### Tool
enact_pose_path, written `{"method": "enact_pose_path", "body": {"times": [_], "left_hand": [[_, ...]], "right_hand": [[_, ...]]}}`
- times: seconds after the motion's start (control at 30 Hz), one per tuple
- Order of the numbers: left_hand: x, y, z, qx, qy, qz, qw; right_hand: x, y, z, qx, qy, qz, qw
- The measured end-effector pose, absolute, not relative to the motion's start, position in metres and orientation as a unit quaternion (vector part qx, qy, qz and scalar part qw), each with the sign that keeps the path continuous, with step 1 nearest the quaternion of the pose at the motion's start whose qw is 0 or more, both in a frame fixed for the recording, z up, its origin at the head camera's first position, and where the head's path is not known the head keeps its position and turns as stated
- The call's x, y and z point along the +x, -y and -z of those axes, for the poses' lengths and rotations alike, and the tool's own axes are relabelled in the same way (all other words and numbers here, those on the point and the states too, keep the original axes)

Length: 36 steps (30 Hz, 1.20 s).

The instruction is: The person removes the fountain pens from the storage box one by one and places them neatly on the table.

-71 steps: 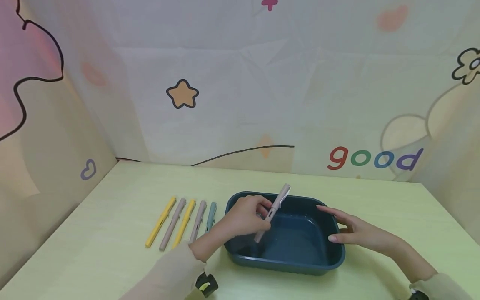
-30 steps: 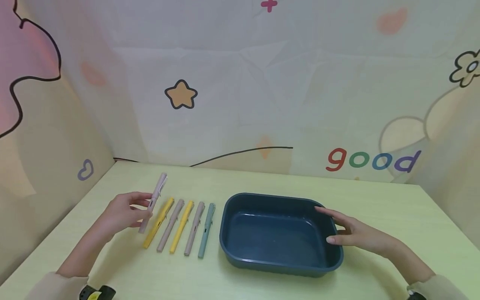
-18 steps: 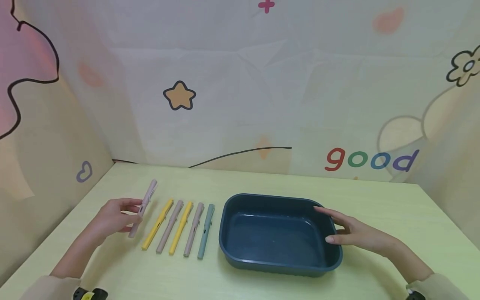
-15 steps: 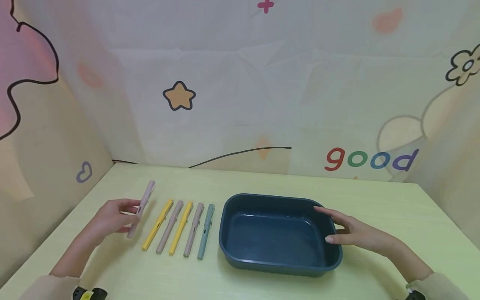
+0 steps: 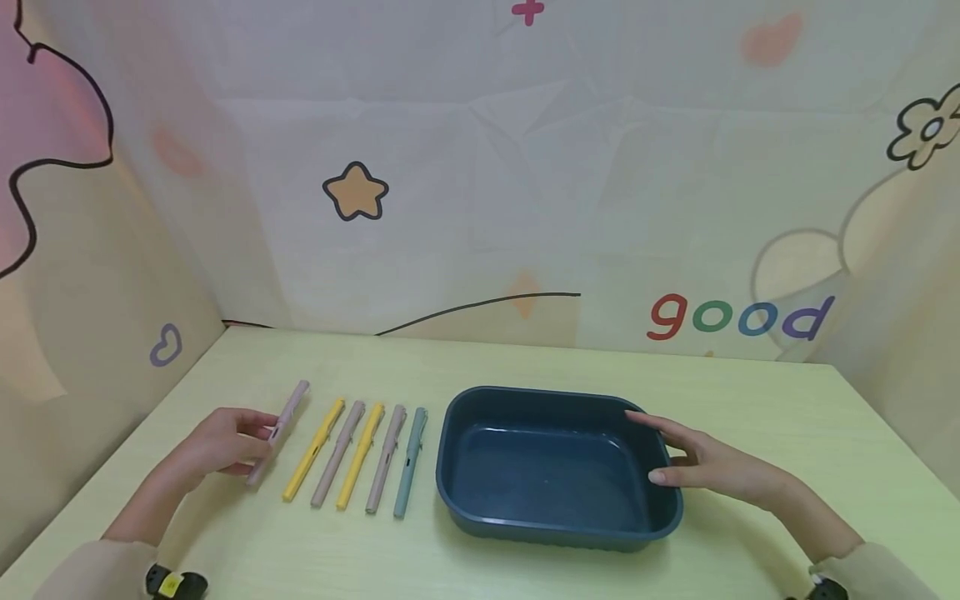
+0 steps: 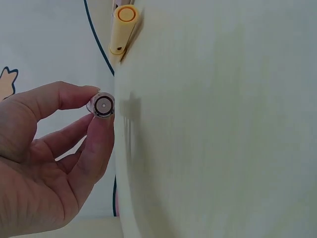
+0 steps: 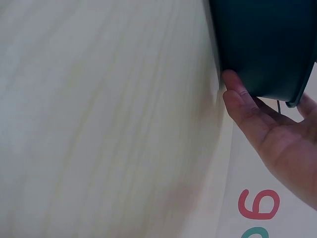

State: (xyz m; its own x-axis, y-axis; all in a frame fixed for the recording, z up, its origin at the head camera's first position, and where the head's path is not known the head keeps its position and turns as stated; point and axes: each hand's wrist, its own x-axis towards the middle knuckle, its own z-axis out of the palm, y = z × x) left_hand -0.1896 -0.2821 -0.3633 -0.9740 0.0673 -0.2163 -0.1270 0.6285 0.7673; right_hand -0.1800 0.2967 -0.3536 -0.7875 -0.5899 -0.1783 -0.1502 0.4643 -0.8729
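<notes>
My left hand (image 5: 225,442) pinches a pale lilac pen (image 5: 288,408) between thumb and fingers, left of a row of pens and low over the table. The left wrist view shows this lilac pen (image 6: 103,105) end-on at the fingertips. The row holds a yellow pen (image 5: 315,450), a mauve pen (image 5: 338,454), another yellow pen (image 5: 361,457), another mauve pen (image 5: 386,458) and a teal pen (image 5: 410,462), all slanting alike. My right hand (image 5: 720,462) holds the right wall of a dark blue plastic basin (image 5: 555,533), thumb over the rim, other fingers against the outside.
The pale wooden table (image 5: 360,558) meets a printed cloth backdrop (image 5: 480,208) at its far edge, with cloth on both sides too. Nothing lies inside the basin. A yellow pen (image 6: 125,29) appears near the top of the left wrist view.
My left hand has carried the lilac pen from over the basin to the left of the row, then lowered it towards the table. The right hand has stayed at the basin.
</notes>
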Motion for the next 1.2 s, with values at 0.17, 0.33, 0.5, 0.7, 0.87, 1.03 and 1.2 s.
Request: {"method": "enact_pose_path", "body": {"times": [0.17,0.33,0.5,0.7,0.87,1.03,1.2], "left_hand": [[-0.1927,0.2817,0.3650,-0.011,-0.902,-0.413,0.123],[-0.1935,0.2777,0.3668,-0.018,-0.905,-0.406,0.129],[-0.1927,0.2752,0.3671,-0.027,-0.909,-0.394,0.135],[-0.1929,0.2745,0.3672,-0.018,-0.907,-0.395,0.143],[-0.1929,0.2735,0.3666,-0.018,-0.906,-0.396,0.148],[-0.1930,0.2733,0.3650,-0.017,-0.904,-0.400,0.153],[-0.1922,0.2730,0.3630,-0.015,-0.903,-0.400,0.158]], "right_hand": [[-0.1789,-0.2957,0.3524,-0.226,-0.824,0.466,0.230],[-0.1792,-0.2960,0.3528,-0.224,-0.824,0.466,0.233],[-0.1800,-0.2959,0.3534,-0.222,-0.824,0.465,0.235],[-0.1805,-0.2962,0.3544,-0.212,-0.827,0.464,0.238],[-0.1807,-0.2970,0.3542,-0.207,-0.823,0.468,0.247],[-0.1808,-0.2975,0.3539,-0.209,-0.822,0.468,0.248],[-0.1805,-0.2973,0.3538,-0.210,-0.824,0.466,0.243]]}}
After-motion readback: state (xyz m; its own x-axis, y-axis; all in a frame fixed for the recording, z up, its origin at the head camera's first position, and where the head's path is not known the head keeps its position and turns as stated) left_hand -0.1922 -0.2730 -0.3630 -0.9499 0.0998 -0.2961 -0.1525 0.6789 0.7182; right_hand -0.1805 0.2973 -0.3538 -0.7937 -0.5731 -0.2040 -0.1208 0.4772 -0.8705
